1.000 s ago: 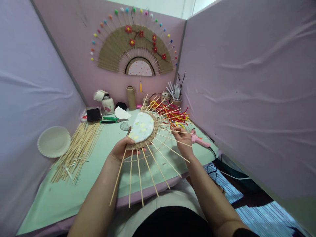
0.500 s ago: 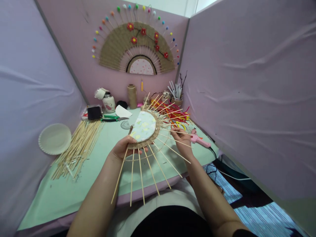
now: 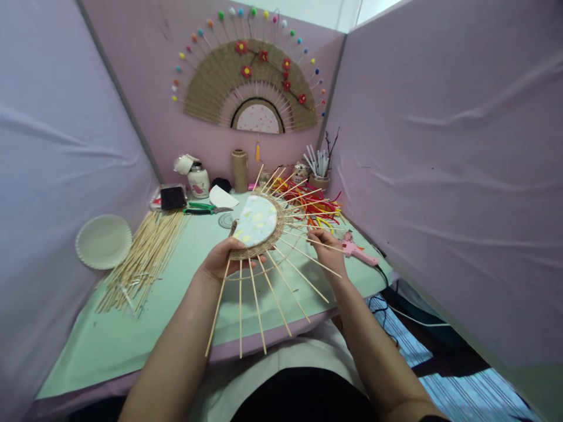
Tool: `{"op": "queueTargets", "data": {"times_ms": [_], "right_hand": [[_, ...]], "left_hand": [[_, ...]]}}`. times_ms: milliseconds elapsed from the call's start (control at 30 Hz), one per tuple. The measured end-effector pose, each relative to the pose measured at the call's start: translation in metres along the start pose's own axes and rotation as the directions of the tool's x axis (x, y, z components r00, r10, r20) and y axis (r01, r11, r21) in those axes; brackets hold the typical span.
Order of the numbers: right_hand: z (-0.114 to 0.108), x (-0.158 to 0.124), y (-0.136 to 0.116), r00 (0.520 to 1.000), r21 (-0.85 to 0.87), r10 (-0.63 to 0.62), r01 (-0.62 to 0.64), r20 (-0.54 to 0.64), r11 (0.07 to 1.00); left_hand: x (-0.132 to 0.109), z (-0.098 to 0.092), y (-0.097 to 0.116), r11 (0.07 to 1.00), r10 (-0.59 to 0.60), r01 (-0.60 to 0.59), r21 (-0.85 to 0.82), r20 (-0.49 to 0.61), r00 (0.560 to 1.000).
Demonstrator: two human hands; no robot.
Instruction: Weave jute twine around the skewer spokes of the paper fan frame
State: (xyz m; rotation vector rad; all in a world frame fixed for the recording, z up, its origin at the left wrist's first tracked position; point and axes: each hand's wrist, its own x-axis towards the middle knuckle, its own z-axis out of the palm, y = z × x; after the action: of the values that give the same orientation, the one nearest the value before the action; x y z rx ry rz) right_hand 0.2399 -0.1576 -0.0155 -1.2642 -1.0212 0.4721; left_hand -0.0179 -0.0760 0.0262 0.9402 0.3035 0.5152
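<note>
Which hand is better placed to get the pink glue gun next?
Probably the right hand, though busy among the sticks: it is beside the pink glue gun, while the left hand, farther off, holds the woven fan frame.

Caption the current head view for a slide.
Left hand grips a small fan, right hand among its sticks, a large fan on the wall behind.

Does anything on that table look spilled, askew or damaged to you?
Nothing looks clearly broken. The thin sticks at the left lie in a loose, uneven spread with clear plastic on top, and the colourful strands beyond the right hand are a tangled heap; both look untidy.
</note>
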Motion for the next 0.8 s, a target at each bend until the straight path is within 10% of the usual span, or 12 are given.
{"op": "queueTargets", "data": {"times_ms": [400, 800], "right_hand": [[-0.004, 0.004, 0.007, 0.949, 0.126, -0.011, 0.054, -0.315, 0.991], [0.001, -0.007, 0.003, 0.999, 0.097, -0.026, 0.028, -0.023, 0.995]], "left_hand": [[0.006, 0.002, 0.002, 0.986, 0.130, -0.144, -0.083, -0.155, 0.979], [0.013, -0.001, -0.003, 0.973, 0.177, -0.218, -0.077, -0.354, 0.918]]}}
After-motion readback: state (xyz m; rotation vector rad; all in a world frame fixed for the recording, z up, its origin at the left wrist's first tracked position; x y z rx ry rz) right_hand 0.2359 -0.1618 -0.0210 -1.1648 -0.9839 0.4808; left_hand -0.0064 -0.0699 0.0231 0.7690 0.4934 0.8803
